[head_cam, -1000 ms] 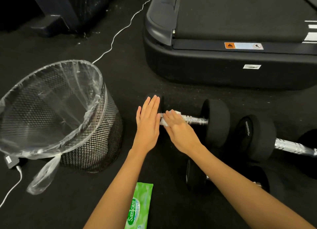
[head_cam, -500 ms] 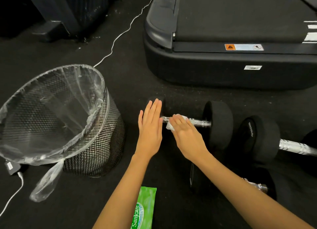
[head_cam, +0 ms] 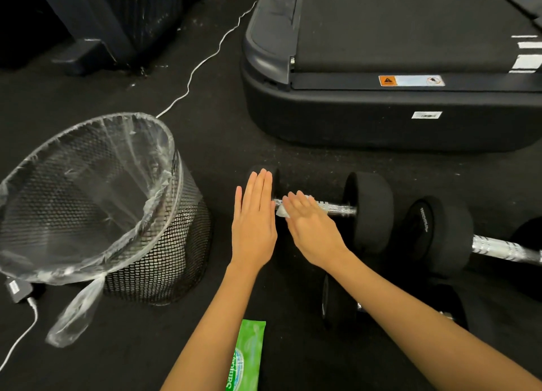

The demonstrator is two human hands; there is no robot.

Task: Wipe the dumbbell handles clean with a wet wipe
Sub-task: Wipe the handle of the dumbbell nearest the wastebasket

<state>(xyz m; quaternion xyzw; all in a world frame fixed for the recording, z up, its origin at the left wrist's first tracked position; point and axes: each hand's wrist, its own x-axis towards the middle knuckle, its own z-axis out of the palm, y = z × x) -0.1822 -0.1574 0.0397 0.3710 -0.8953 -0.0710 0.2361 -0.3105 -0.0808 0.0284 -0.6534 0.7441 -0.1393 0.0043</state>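
Sitting at far left on the dark floor, a charger plug with white cord lies just beside a black mesh bin lined with a clear plastic bag, bag tail hanging down the front. White cable runs across the floor behind the bin. Green wipes pack lies on the floor at bottom centre, between the forearms. Left hand is flat, fingers straight and together, palm resting on the left weight head of the near dumbbell. Right hand, fingers curled over, presses a white wet wipe onto the left end of the chrome handle, wipe touching the bar right next to the left hand. Handle to the right of the wipe is bare. Treadmill base sits behind the dumbbell. Second dumbbell lies just right of the first, its chrome bar running off the right edge. Third, smaller dumbbell lies nearer, partly hidden under the right forearm.
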